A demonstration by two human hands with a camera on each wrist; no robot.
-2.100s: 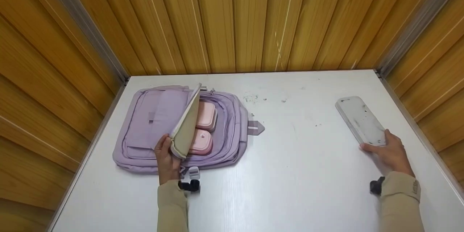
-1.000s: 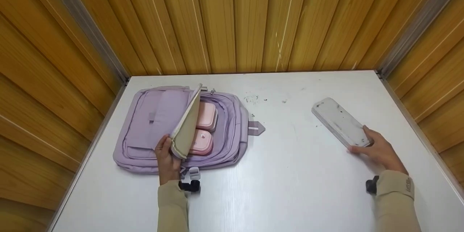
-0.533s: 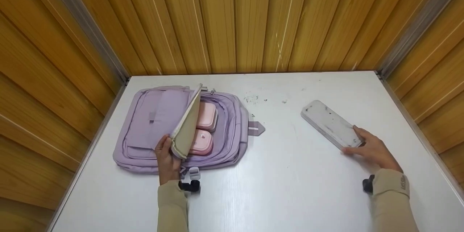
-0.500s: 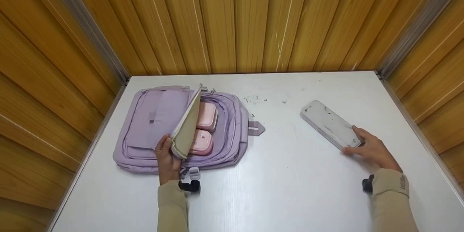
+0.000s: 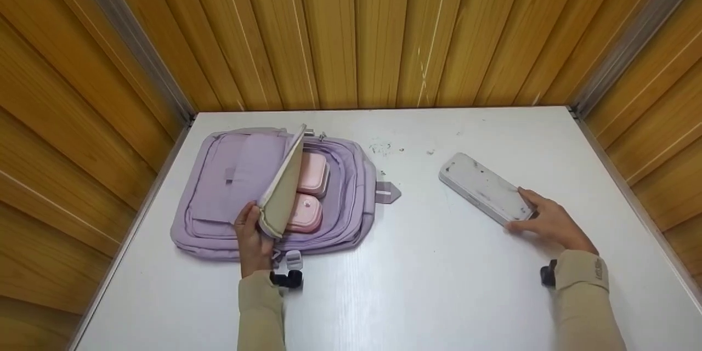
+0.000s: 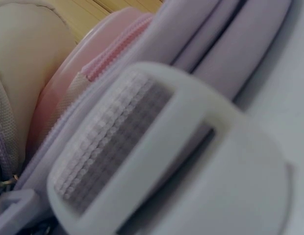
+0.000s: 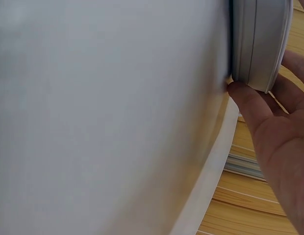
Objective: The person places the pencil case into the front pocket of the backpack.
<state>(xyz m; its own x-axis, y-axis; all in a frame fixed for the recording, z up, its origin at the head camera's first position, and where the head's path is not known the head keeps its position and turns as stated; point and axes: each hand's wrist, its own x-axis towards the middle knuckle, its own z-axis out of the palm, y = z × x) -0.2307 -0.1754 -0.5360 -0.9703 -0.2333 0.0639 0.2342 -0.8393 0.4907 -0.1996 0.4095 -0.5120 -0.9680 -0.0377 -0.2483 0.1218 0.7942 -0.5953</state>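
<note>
A lavender backpack (image 5: 345,175) lies flat at the left of the table, its front flap (image 5: 282,192) folded up and showing a cream lining. My left hand (image 5: 254,241) pinches the flap's lower corner between thumb and fingers. Inside the pocket sit two pink cases: an upper pink case (image 5: 313,171) and a lower pink case (image 5: 306,214), both partly hidden by the flap. At the right, my right hand (image 5: 551,222) grips the near end of an oblong whitish case (image 5: 485,186) with dark specks. I cannot tell whether that case touches the table.
The white table (image 5: 384,296) is bounded by wood-patterned walls (image 5: 378,33). A pointed strap tab (image 5: 388,193) sticks out from the backpack's right side. Near my left wrist lies a pale plastic strap buckle (image 6: 157,152). Dark marks (image 5: 381,148) dot the tabletop behind.
My right hand has carried the whitish case leftward from the right side, turning it slightly anticlockwise. The left hand and the raised flap have stayed in place.
</note>
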